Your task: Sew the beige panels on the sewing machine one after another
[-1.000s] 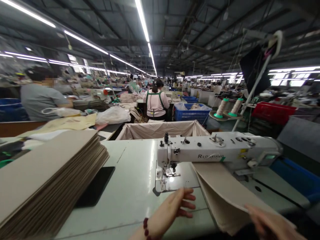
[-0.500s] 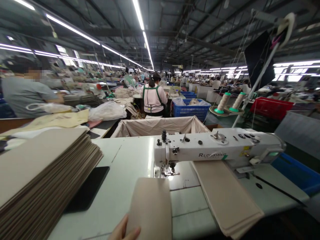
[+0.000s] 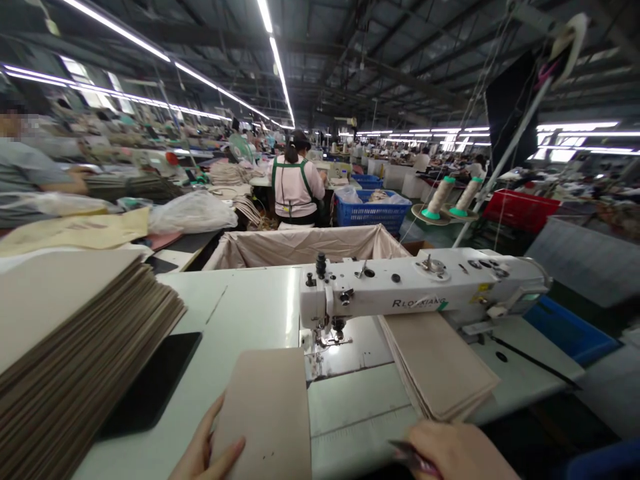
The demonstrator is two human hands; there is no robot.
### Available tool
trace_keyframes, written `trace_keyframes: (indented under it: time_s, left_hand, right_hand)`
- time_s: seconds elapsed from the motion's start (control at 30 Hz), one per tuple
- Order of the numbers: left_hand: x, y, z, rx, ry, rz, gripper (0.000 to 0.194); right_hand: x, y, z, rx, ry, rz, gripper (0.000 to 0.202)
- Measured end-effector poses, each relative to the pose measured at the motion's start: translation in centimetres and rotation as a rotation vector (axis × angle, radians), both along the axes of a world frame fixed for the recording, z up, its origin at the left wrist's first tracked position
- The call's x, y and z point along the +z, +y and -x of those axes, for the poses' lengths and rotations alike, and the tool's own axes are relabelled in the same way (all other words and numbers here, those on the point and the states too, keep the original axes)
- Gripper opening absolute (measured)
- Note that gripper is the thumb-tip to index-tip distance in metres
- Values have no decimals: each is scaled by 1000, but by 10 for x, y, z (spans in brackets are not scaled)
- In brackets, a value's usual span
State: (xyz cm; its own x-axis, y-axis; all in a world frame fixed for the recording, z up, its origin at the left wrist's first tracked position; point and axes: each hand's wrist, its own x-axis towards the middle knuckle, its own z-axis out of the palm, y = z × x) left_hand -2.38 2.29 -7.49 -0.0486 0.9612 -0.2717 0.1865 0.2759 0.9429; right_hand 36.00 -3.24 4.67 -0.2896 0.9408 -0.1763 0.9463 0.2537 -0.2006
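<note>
Beige, with a few tiny dark marks, is shown by the panel (image 3: 265, 407) at seven o'clock; the side of the stack (image 3: 87, 343) at eight is banded in beige and brown. The tabletop (image 3: 245, 310) is coloured pale green, the machine (image 3: 370, 295) at four white with dark lettering (image 3: 418, 304). Pink is glimpsed on the blurred, dark-bladed snips (image 3: 414, 457) at five. At eleven, a pink top (image 3: 296, 188) is crossed by green straps (image 3: 305, 176).
</note>
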Motion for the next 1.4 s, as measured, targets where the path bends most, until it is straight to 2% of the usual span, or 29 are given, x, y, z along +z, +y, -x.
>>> trace_keyframes:
  time_s: [0.07, 0.17, 0.27, 0.37, 0.47, 0.57, 0.63, 0.73, 0.8, 0.93, 1.0, 1.27, 1.4]
  left_hand:
    - [-1, -1, -3, -6, 201, -150, 90]
    - [-5, -1, -5, -88, 545, -469, 71]
    - [-11, 0, -2, -330, 815, -655, 66]
    - [-10, 2, 1, -566, 937, -650, 63]
    - [0, 6, -1, -578, 980, -638, 60]
    - [10, 14, -8, -581, 976, -634, 65]
    - [15, 20, -14, -595, 954, -618, 58]
    - [21, 30, -23, -624, 900, -602, 44]
    - [24, 35, -30, -661, 859, -588, 45]
    - [32, 48, -44, -779, 780, -554, 68]
    - [32, 53, -50, -795, 759, -563, 73]
    - [27, 58, -55, -783, 849, -603, 75]
    - [29, 58, -54, -789, 877, -592, 74]
  right_hand:
    - [9, 23, 12, 24, -105, -130, 28]
    - [7, 58, 12, -45, -325, -203, 34]
    - [-2, 73, 4, -93, -376, -213, 33]
    - [-11, 71, 14, -83, -394, -222, 32]
    - [-27, 75, 51, 33, -239, -225, 47]
    - [-55, 94, 91, 176, 4, -200, 70]
    - [-74, 107, 105, 214, 79, -171, 76]
    - [-96, 117, 101, 158, 127, -175, 76]
    - [-103, 116, 91, 104, 153, -188, 74]
    - [-105, 109, 80, 82, 169, -208, 71]
    - [-106, 108, 80, 87, 172, -214, 71]
    - [-127, 113, 81, 96, 171, -223, 76]
    - [-128, 113, 79, 104, 174, -217, 75]
